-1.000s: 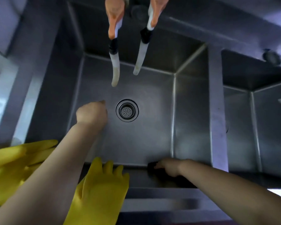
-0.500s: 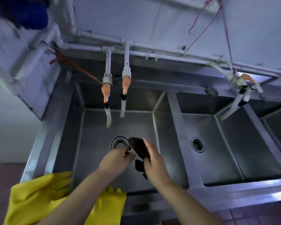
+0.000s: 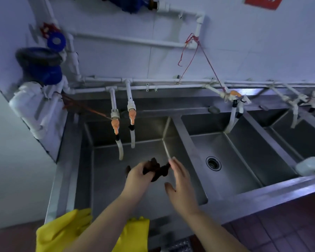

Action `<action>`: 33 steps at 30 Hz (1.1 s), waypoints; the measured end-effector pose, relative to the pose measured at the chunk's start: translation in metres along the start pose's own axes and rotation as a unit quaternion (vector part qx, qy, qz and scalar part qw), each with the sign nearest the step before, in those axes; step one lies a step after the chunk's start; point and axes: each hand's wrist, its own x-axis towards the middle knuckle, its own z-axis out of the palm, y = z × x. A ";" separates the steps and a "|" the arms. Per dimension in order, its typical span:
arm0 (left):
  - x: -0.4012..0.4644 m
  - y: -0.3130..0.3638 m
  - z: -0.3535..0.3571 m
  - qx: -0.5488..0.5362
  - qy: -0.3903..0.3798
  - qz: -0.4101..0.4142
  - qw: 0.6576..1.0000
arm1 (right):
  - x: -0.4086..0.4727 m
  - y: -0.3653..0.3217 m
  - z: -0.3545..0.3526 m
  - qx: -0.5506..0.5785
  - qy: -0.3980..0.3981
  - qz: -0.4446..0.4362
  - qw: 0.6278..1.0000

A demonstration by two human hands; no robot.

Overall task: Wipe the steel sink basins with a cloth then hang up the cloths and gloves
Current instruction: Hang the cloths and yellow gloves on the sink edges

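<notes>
Dark cloth [image 3: 155, 170] bunched in left hand [image 3: 137, 176] over the left basin [image 3: 105, 171], right hand [image 3: 180, 180] flat-fingered, touching its edge. Best shaken out flat before hanging.

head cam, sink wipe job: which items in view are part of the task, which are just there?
Part of the job:
- dark cloth, gripped by left hand; right hand open beside it
- yellow gloves draped on the sink's front edge
- left basin, middle basin

Just there:
- tap hoses
- white pipes
- red string
- blue valve
</notes>
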 end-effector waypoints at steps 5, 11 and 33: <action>-0.012 0.003 0.044 0.040 -0.096 0.043 0.994 | -0.008 0.026 -0.035 -0.042 -0.008 0.019 0.999; -0.019 0.008 0.093 0.062 -0.099 0.066 0.991 | -0.030 0.061 -0.079 0.053 0.034 0.158 0.985; -0.089 0.059 0.515 0.140 -0.235 0.125 0.954 | -0.176 0.321 -0.376 0.067 0.068 0.224 0.970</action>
